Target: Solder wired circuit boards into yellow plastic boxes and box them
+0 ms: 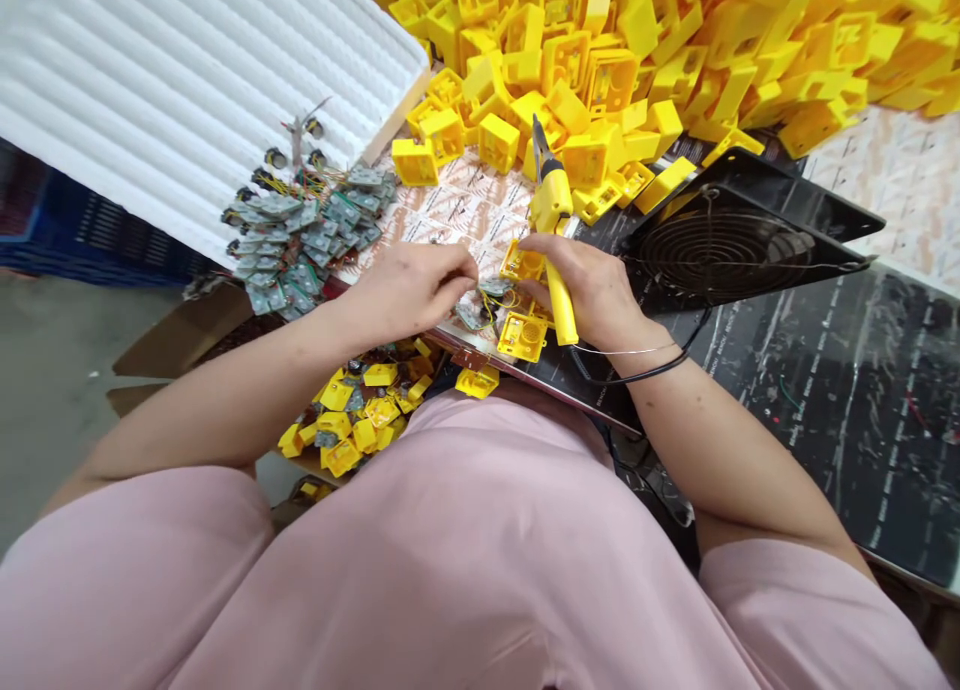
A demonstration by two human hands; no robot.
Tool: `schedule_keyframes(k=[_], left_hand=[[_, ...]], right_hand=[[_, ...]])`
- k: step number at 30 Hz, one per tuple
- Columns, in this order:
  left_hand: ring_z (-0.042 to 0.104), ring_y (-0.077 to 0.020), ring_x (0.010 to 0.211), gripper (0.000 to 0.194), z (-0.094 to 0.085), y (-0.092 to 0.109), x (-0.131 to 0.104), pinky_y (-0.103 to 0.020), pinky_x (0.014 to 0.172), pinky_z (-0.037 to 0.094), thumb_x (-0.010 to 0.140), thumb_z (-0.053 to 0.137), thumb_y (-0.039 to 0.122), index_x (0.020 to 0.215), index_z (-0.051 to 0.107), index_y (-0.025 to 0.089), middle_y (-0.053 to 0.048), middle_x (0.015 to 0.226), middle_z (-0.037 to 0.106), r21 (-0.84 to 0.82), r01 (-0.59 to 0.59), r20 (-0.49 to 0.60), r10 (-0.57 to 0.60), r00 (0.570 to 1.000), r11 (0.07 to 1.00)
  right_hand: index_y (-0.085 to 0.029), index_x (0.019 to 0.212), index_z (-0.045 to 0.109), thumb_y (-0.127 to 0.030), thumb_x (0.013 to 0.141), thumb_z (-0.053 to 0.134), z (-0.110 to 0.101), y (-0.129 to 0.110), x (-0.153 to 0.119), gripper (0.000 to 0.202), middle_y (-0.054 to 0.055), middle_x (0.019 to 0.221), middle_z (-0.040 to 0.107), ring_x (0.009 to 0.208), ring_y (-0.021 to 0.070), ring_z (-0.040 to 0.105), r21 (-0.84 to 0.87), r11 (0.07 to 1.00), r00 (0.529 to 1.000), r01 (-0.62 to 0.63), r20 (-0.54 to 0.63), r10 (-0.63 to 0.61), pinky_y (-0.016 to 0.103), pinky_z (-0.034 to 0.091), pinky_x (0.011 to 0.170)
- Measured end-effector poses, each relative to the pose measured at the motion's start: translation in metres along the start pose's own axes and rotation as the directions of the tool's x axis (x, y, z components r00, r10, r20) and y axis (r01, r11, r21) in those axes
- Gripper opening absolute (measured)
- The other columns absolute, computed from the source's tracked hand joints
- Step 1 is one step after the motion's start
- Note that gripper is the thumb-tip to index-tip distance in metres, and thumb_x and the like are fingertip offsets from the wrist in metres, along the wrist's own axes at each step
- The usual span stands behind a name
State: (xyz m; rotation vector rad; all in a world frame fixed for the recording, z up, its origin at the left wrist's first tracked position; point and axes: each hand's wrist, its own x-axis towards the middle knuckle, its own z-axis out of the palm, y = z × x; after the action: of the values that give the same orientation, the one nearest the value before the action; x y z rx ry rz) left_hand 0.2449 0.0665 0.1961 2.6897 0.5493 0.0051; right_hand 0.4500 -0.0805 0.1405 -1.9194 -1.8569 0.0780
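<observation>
My right hand (pixel 589 285) is wrapped round the handle of a yellow soldering gun (pixel 553 198), whose dark tip points away from me. A thin solder wire and a black cord run from it along my wrist. My left hand (pixel 424 282) is closed in a pinch at the table edge; whatever its fingertips hold is too small to make out. Between the hands lies a small circuit board (pixel 472 313) with yellow wires. Beside it are an open yellow housing (pixel 523 336) and another yellow housing (pixel 517 260), partly covered by my right hand.
A large heap of yellow housings (pixel 600 70) covers the back of the table. Several wired circuit boards (pixel 307 230) are piled at left by a white foam sheet (pixel 202 80). A black fan (pixel 720 240) stands at right. Below the edge, a box holds yellow parts (pixel 360 420).
</observation>
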Motion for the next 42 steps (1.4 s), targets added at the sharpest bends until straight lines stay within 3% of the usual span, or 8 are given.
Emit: schedule_keyframes(k=[5,11,17,22,26,29,33,42], left_hand=[[0.066,-0.0154,0.072,0.02,-0.006,-0.025,-0.018,-0.027,0.07,0.052,0.088,0.056,0.039,0.086,0.068,0.022,-0.001,0.082,0.078,-0.334,0.11,-0.136,-0.163,0.977,0.936],[0.064,-0.0128,0.071,0.013,-0.038,-0.041,-0.063,-0.026,0.066,0.049,0.082,0.07,0.035,0.085,0.067,0.024,0.002,0.076,0.073,-0.514,0.183,-0.119,-0.281,0.952,0.838],[0.063,-0.0107,0.072,0.016,-0.049,-0.054,-0.098,-0.026,0.069,0.049,0.089,0.077,0.042,0.088,0.071,0.027,0.007,0.075,0.073,-0.571,0.305,-0.238,-0.509,0.827,0.762],[0.057,-0.0093,0.067,0.024,-0.037,-0.048,-0.1,-0.024,0.062,0.044,0.084,0.078,0.044,0.086,0.069,0.022,0.002,0.072,0.072,-0.504,0.253,-0.206,-0.4,0.893,0.826],[0.062,-0.0108,0.069,0.031,-0.026,-0.039,-0.097,-0.027,0.066,0.049,0.088,0.077,0.052,0.089,0.066,0.023,0.001,0.076,0.075,-0.561,0.218,-0.261,-0.42,0.869,0.799],[0.067,-0.0135,0.077,0.033,-0.018,-0.034,-0.096,-0.031,0.075,0.055,0.091,0.076,0.055,0.088,0.065,0.024,0.0,0.085,0.077,-0.617,0.126,-0.349,-0.414,0.841,0.777],[0.064,-0.0138,0.076,0.026,-0.013,-0.032,-0.096,-0.032,0.073,0.053,0.088,0.077,0.047,0.085,0.065,0.024,0.0,0.085,0.073,-0.618,0.098,-0.392,-0.414,0.822,0.78],[0.055,-0.0122,0.065,0.019,0.014,-0.029,-0.07,-0.029,0.065,0.046,0.08,0.06,0.039,0.078,0.061,0.02,0.0,0.071,0.065,-0.551,0.098,-0.2,-0.246,0.948,0.828]], right_hand=[[-0.025,0.137,0.062,-0.038,0.102,0.063,0.0,0.001,-0.004,0.038,0.009,0.121,0.076,0.106,0.026,0.074,-0.002,1.0,1.0,-0.003,-0.019,0.003,0.037,0.059,0.089],[-0.027,0.134,0.063,-0.046,0.101,0.063,0.004,0.0,-0.008,0.038,0.008,0.117,0.077,0.105,0.027,0.074,0.013,0.999,0.995,-0.042,-0.085,0.043,0.039,0.06,0.089],[-0.027,0.138,0.061,-0.039,0.1,0.057,0.008,-0.016,-0.008,0.04,0.008,0.112,0.075,0.098,0.0284,0.074,0.031,0.998,0.996,-0.06,-0.07,0.062,0.041,0.061,0.084],[-0.024,0.136,0.06,-0.032,0.099,0.055,0.017,-0.044,-0.003,0.039,0.011,0.117,0.073,0.103,0.0311,0.074,0.085,0.995,0.998,-0.053,-0.012,0.055,0.043,0.061,0.086],[-0.025,0.138,0.058,-0.031,0.103,0.05,0.034,-0.076,0.001,0.036,0.006,0.113,0.075,0.097,0.0236,0.075,0.189,0.982,1.0,0.009,0.023,-0.013,0.036,0.061,0.084],[-0.028,0.136,0.058,-0.039,0.106,0.054,0.038,-0.089,0.001,0.032,0.007,0.125,0.074,0.106,0.0222,0.075,0.238,0.97,0.998,0.044,-0.063,-0.03,0.036,0.062,0.091],[-0.03,0.135,0.055,-0.043,0.102,0.065,0.018,-0.075,-0.005,0.038,0.007,0.127,0.074,0.11,0.0249,0.076,0.257,0.965,0.988,-0.06,-0.121,0.094,0.04,0.065,0.089],[-0.037,0.137,0.059,-0.037,0.099,0.069,-0.02,-0.038,-0.061,0.039,0.005,0.125,0.076,0.093,0.0264,0.078,0.048,0.997,0.989,0.054,-0.141,-0.047,0.043,0.066,0.08]])
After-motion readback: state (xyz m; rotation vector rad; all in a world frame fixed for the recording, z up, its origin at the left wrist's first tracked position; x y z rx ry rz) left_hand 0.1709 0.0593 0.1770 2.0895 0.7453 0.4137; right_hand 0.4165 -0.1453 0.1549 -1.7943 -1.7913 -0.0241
